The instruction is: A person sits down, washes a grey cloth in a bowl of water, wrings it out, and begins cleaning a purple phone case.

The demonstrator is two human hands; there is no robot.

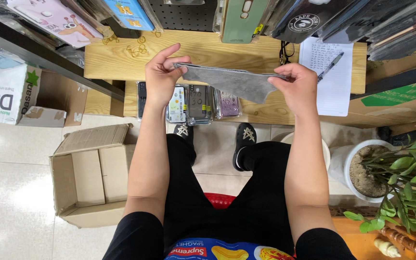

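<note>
I am holding a grey cloth point(234, 82) stretched out in the air between my two hands, above the low wooden shelf point(116, 60). My left hand point(162, 77) is pinching one end of it between thumb and fingertips, with the forefinger lifted free. My right hand point(297, 86) is gripping the other end, fingers curled around the fabric. Packaged phone cases point(198, 103) are lying on the shelf just below the cloth, and an open cardboard box point(90, 175) is sitting on the tiled floor beside my left arm.
</note>
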